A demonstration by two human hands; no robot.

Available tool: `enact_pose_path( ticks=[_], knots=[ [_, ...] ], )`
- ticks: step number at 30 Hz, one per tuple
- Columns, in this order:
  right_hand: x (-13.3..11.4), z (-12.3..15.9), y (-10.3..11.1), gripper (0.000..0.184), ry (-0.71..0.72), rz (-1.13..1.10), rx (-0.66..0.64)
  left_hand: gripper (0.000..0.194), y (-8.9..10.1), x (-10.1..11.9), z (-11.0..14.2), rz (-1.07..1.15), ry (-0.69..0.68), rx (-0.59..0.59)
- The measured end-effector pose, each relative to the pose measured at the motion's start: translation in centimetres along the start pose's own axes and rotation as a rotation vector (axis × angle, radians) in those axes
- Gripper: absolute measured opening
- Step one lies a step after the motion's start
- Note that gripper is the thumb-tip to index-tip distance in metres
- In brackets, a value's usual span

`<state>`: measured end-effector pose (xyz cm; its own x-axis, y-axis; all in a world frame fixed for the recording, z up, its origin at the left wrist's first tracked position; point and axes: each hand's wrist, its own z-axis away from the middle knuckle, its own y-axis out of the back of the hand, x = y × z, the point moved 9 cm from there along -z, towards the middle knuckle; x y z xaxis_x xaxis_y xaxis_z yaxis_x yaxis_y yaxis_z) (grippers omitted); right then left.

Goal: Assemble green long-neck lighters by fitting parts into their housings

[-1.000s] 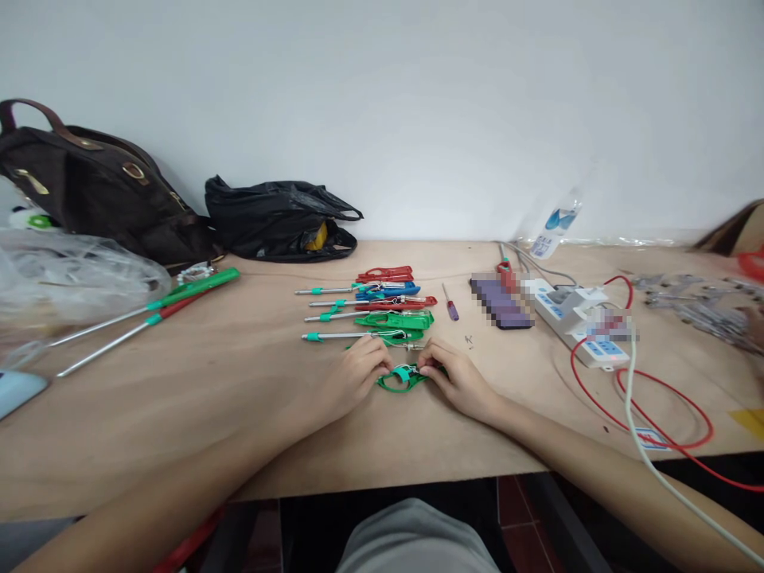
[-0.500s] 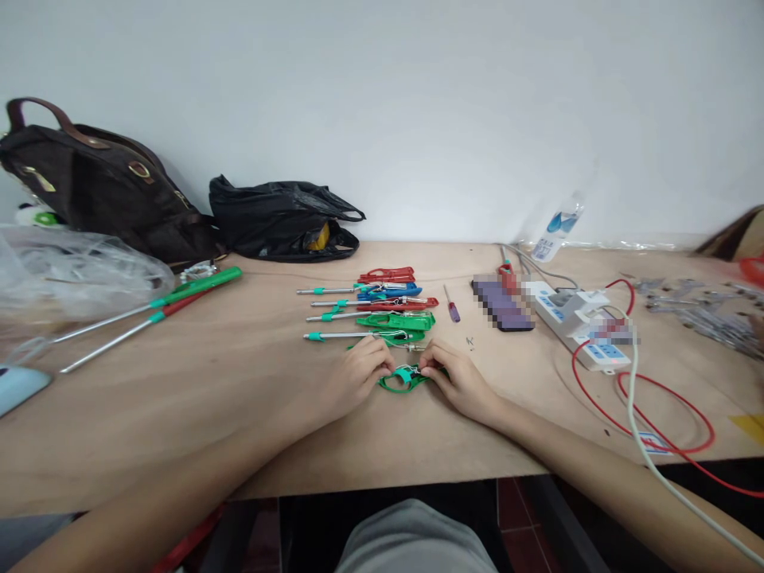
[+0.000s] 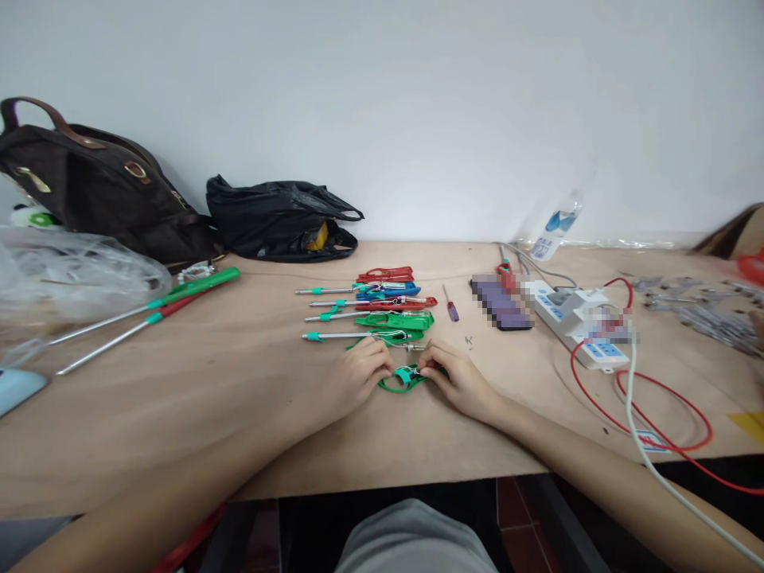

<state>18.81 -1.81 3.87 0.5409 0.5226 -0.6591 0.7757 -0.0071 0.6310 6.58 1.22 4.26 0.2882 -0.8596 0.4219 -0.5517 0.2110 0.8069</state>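
Note:
Both my hands rest on the wooden table [image 3: 239, 414] and pinch a small green plastic handle piece [image 3: 401, 379] between them. My left hand [image 3: 356, 376] grips its left end with curled fingers. My right hand [image 3: 454, 377] holds its right end, thumb and fingers pressed together. Just behind my hands lies a row of finished tools [image 3: 382, 312] with metal shafts and red, blue and green handles.
Two long green-handled rods [image 3: 149, 314] lie at left by a clear plastic bag [image 3: 72, 278]. A brown handbag [image 3: 95, 187] and a black bag [image 3: 280, 219] stand by the wall. A small screwdriver [image 3: 451, 305], a power strip [image 3: 576, 322], red cable [image 3: 650, 398] and a bottle [image 3: 555, 227] are at right.

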Motion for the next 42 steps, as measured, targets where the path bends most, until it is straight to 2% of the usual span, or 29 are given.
enact_pose_path(
  ticks=[6,20,29,36,42],
  knots=[
    [-0.2,0.1,-0.1,0.015,0.038,0.018,-0.022,0.021,0.0,0.6,0.1,-0.058,-0.075,0.009],
    [-0.5,0.0,-0.1,0.018,0.078,0.05,-0.006,0.026,-0.5,2.3,0.4,-0.231,-0.135,-0.011],
    [-1.0,0.1,-0.5,0.017,0.122,0.147,-0.043,0.029,0.0,4.3,0.1,-0.397,-0.235,0.004],
    [-1.5,0.1,-0.5,0.019,0.144,0.206,-0.038,0.026,-0.4,4.5,-0.7,-0.541,-0.135,0.018],
    [-2.1,0.1,-0.7,0.02,0.201,0.248,-0.045,0.014,-0.6,4.3,-1.3,-0.606,0.007,-0.078]
  ],
)
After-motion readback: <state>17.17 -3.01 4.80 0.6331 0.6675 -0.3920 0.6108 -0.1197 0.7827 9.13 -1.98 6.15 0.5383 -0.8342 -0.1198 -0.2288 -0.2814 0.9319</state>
